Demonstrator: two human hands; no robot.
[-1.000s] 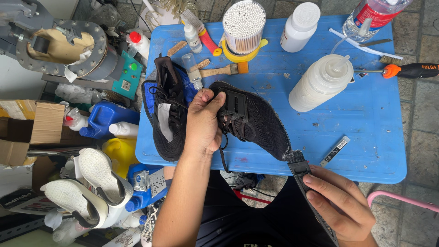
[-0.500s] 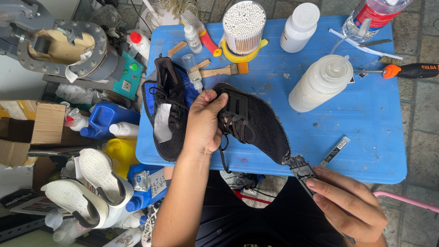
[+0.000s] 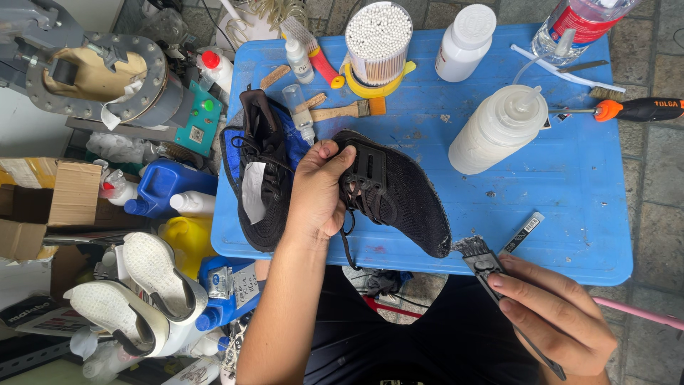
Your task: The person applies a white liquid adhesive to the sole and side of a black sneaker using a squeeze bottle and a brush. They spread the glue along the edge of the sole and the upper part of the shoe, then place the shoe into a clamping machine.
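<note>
Since a moment ago my right hand (image 3: 559,321) has drawn the brush (image 3: 479,258) nearer the toe, fingers clamped on its handle, while my left hand (image 3: 317,192) grips the shoe (image 3: 399,189) steady on the table (image 3: 570,207) for brushing.

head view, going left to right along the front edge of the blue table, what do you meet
black shoe lying by the table's left edge → left hand → black knit shoe it holds → brush in the right hand → small flat dark strip
</note>
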